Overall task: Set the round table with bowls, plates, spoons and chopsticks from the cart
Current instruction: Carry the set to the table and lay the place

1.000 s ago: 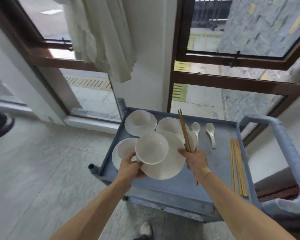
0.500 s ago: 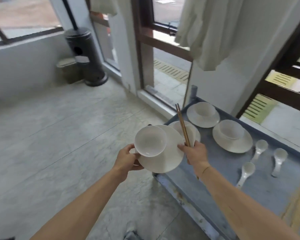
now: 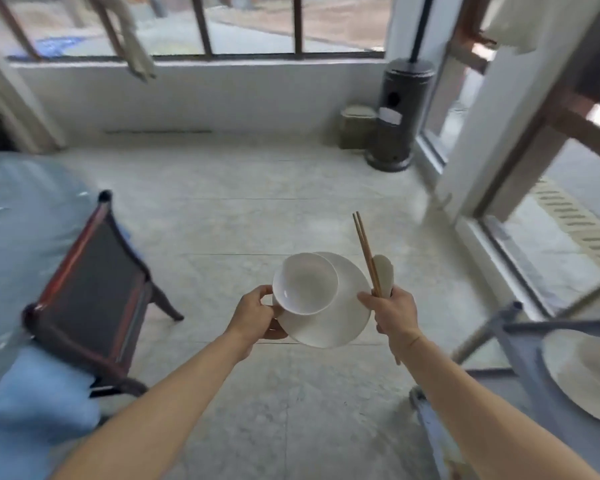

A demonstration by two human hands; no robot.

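Observation:
My left hand [image 3: 255, 315] grips the near left edge of a white plate [image 3: 340, 320] with a white bowl [image 3: 305, 283] resting tilted on it. A pair of wooden chopsticks [image 3: 366, 252] stands upright in my right hand [image 3: 394, 315], which holds a white spoon [image 3: 383, 273] together with them, right of the plate. The grey-blue cart [image 3: 520, 372] is at the lower right with a white plate [image 3: 582, 372] on it. The round table [image 3: 18, 237], under a light blue cover, is at the left edge.
A dark wooden chair [image 3: 90, 289] with a red frame stands beside the table. A dark patio heater [image 3: 400, 112] and a small bin [image 3: 355, 128] stand in the far corner by the windows. Pale tiled floor [image 3: 257, 209] stretches ahead.
The view has swung left, away from the cart toward the table. Both hands kept their hold on the plate with bowl and on the chopsticks and spoon.

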